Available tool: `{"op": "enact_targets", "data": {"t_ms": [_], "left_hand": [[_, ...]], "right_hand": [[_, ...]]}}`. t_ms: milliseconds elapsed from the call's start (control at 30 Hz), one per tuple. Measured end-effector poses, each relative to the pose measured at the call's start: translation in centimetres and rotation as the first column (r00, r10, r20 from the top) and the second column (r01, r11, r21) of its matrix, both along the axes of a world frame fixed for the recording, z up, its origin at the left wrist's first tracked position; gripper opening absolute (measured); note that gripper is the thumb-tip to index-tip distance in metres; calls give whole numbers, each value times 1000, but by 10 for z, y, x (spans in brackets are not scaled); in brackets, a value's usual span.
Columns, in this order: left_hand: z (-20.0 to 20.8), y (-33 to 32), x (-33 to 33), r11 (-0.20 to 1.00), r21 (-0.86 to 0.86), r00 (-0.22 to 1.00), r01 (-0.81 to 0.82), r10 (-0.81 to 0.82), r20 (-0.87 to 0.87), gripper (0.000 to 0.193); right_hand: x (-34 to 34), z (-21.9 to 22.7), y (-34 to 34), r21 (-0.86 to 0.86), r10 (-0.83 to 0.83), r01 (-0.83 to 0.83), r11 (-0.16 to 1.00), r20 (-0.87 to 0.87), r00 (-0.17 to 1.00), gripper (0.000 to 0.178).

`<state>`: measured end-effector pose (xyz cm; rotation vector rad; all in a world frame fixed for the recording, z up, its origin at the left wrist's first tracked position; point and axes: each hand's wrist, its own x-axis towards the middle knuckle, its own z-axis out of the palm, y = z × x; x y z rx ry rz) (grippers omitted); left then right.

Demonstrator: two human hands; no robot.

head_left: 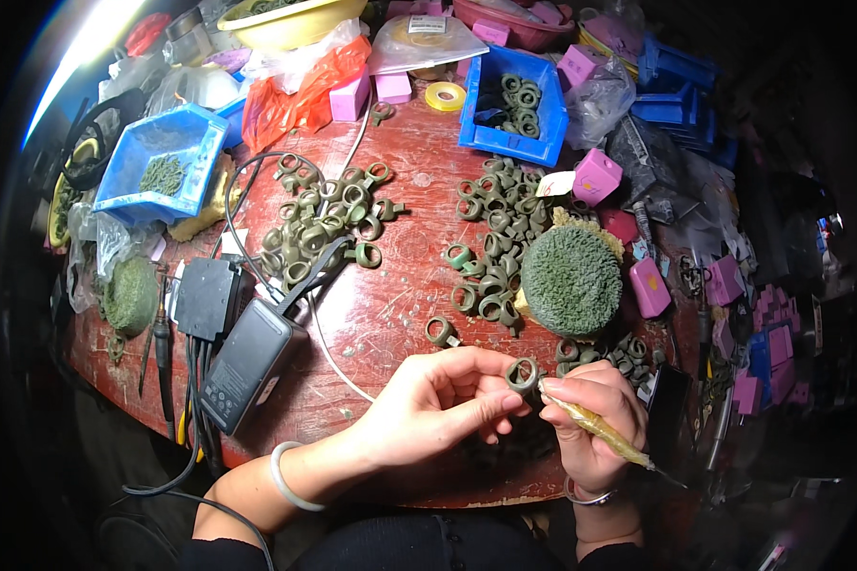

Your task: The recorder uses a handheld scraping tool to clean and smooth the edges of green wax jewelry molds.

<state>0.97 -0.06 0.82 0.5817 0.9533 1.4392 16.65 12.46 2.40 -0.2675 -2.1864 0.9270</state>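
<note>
Between the thumb and forefinger of my left hand (443, 404), a dark green ring (533, 367) is pinched above the near edge of the table. My right hand (590, 409) grips a slim pen-like tool (600, 430) with a yellowish wrapped handle and a thin dark lead at its rear. The tool's tip meets or nearly meets the ring's right side; my fingers partly hide the contact. Just beyond my left hand lies a single similar ring (438, 331). More green rings (495, 228) are heaped past my hands, beside a round mound of green granules (571, 281).
Another ring pile (319, 224) lies left of centre. A black power adapter (252, 366) with cables stands at the left, near my forearm. Blue bins (533, 143), a blue tray (124, 171) of green bits, pink blocks (649, 288) and a tape roll (445, 96) line the red table (400, 314).
</note>
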Motion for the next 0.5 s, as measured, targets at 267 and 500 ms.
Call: {"op": "enact_targets", "data": {"t_ms": [267, 500], "left_hand": [[-1, 0, 3, 999, -20, 999, -42, 43, 30, 28], [-1, -2, 0, 1000, -10, 1000, 18, -18, 10, 30]], "right_hand": [[0, -10, -4, -181, -35, 20, 983, -85, 996, 25], [3, -7, -2, -76, 3, -6, 997, -39, 999, 26]]}}
